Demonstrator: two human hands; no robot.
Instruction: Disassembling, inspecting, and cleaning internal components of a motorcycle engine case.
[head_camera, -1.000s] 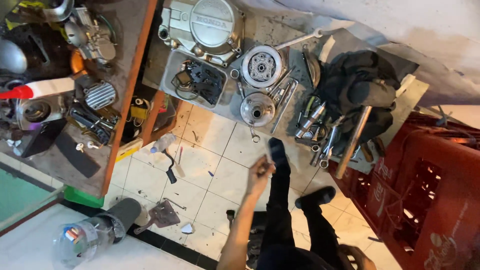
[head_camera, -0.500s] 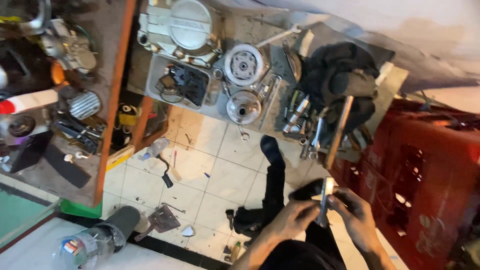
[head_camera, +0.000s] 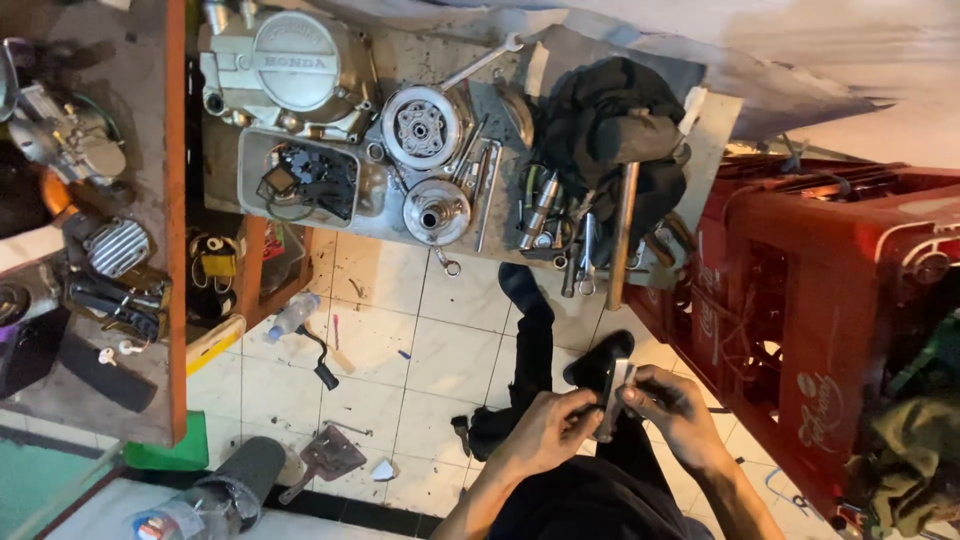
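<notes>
Crowding the far left, a wooden table (head_camera: 172, 200) carries engine parts, among them a finned metal cover (head_camera: 116, 247). Next along, a metal sheet (head_camera: 400, 60) on the floor bears an engine case (head_camera: 290, 75), a tray of small parts (head_camera: 300, 180), two round clutch pieces (head_camera: 425, 125) and loose wrenches (head_camera: 545, 215); a dark rag (head_camera: 610, 130) lies beyond them, and a red crate (head_camera: 820, 290) stands at the right. Low in the view, above the tiled floor (head_camera: 400, 340), the left hand (head_camera: 548, 432) and the right hand (head_camera: 672, 405) meet on a small flat metal part (head_camera: 614, 388). Each grip is pressed together, pinching that part from its own side, held upright between the fingertips over the person's dark trousers. Judging from this, the hold is only by fingertips: if either pinch eases or the metal is oily, the part could slip and drop among the clutter below, where it would be hard to find.
</notes>
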